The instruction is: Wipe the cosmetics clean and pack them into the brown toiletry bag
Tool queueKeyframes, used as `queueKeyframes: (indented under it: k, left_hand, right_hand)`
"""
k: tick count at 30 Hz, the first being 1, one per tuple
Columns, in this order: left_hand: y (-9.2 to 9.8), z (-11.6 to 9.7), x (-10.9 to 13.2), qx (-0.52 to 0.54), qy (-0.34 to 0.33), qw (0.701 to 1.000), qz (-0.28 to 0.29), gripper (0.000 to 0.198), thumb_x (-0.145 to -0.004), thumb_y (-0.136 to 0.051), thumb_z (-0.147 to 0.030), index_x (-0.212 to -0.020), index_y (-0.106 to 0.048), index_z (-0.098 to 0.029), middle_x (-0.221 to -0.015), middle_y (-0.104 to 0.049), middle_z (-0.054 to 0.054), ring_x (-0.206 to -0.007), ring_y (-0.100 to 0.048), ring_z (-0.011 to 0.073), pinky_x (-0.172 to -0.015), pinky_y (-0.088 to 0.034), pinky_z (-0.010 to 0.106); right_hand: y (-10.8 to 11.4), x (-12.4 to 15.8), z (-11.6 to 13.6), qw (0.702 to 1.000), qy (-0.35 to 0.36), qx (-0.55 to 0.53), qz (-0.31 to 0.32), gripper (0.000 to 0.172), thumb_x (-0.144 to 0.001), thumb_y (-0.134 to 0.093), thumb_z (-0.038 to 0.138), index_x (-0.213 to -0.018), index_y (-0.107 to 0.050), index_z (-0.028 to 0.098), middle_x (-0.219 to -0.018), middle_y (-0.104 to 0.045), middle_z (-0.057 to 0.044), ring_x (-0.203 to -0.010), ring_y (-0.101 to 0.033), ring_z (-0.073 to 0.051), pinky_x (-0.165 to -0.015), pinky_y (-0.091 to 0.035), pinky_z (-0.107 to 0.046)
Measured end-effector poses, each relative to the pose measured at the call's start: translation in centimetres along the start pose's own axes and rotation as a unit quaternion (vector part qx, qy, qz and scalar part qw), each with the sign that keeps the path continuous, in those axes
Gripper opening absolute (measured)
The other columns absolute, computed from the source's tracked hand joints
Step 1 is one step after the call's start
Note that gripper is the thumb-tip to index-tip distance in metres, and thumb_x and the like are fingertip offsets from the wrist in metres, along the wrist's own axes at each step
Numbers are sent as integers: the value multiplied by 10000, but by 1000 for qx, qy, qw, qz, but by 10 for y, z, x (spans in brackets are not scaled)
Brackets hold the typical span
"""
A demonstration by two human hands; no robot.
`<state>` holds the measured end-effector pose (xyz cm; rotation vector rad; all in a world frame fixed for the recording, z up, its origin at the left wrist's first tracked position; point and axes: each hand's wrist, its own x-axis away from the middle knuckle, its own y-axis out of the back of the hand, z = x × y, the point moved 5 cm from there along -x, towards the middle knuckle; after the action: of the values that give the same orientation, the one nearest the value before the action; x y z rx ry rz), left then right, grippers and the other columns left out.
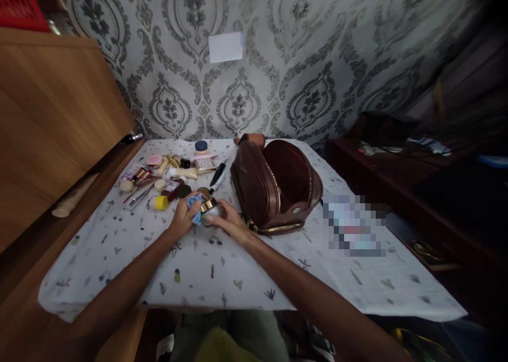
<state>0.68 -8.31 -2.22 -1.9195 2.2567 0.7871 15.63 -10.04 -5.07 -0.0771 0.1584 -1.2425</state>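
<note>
My left hand (182, 217) is closed on a crumpled blue cloth (194, 217), which presses against the side of a cosmetic jar. The jar (215, 212) has a shiny gold lid and a pale rounded body. My right hand (235, 224) grips it from the right, thumb across its front, just above the table. Right of my hands stands a brown toiletry bag (254, 187), its zipped top wide open. Beyond my left hand lie loose cosmetics, among them a yellow-capped bottle (161, 202), a dark red bottle (173, 189) and a cream tube (183, 173).
A patterned white cloth covers the table (262, 277). At the back sit a blue-lidded jar (201, 147) and a pink compact (154, 161). A pixelated flat item (353, 224) lies right of the bag. A wooden cabinet (51, 129) borders the left side.
</note>
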Motion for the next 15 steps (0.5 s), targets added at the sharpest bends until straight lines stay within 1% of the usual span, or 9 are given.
queueKeyframes:
  k: [3, 5, 8, 10, 12, 14, 15]
  left_hand:
    - [4, 5, 0, 19, 26, 999, -25, 522, -905, -444, -667, -886, -624, -177, -731, -581, 9, -657, -508, 147, -625, -420, 265]
    - [6, 6, 0, 23, 28, 999, -40, 512, -922, -428, -653, -893, -627, -182, -753, -595, 13, -671, -525, 150, -641, -428, 269]
    - [7, 0, -1, 8, -6, 999, -36, 516, -935, -405, -648, -1005, -647, -197, -911, -658, 48, -841, -599, 189, -788, -468, 305]
    - [4, -7, -1, -7, -41, 999, -12, 511, -936, -410, -639, -1065, -652, -208, -1022, -667, 70, -975, -611, 218, -894, -463, 338]
    - [-1, -15, 1, -21, -76, 997, 26, 464, -941, -439, -595, -1074, -662, -211, -1067, -661, 81, -1030, -606, 230, -940, -452, 356]
    - [-5, -21, 2, -33, -99, 993, 53, 390, -951, -464, -525, -1038, -677, -211, -1026, -659, 77, -999, -608, 224, -921, -457, 351]
    - [-6, -22, 2, -38, -101, 993, 56, 355, -953, -474, -493, -1013, -682, -211, -991, -657, 71, -974, -608, 220, -902, -460, 345]
  right_hand:
    - [-2, -2, -4, 996, -25, -83, 29, 481, -695, -756, 539, -986, -620, 181, -837, -624, -25, -685, -577, -155, -518, -424, -242]
    - [-2, -3, -7, 993, -26, -109, 41, 479, -708, -746, 557, -965, -637, 167, -796, -627, -29, -648, -576, -149, -486, -395, -233]
    - [-2, -4, -9, 993, -29, -100, 50, 495, -725, -746, 561, -987, -646, 153, -758, -622, -23, -585, -553, -123, -454, -361, -219]
    - [-2, -2, -9, 996, -39, -70, 50, 550, -748, -734, 563, -1102, -624, 157, -735, -617, -6, -521, -523, -100, -440, -358, -216]
    - [-1, 0, -8, 997, -55, -36, 39, 681, -772, -715, 564, -1298, -523, 177, -709, -611, 19, -457, -497, -88, -423, -367, -220]
    - [0, 2, -7, 997, -71, -8, 25, 839, -791, -696, 560, -1462, -349, 195, -684, -601, 40, -417, -495, -89, -397, -353, -217]
    - [1, 3, -6, 997, -76, 2, 20, 894, -799, -687, 555, -1506, -273, 196, -676, -595, 46, -410, -505, -93, -384, -340, -213]
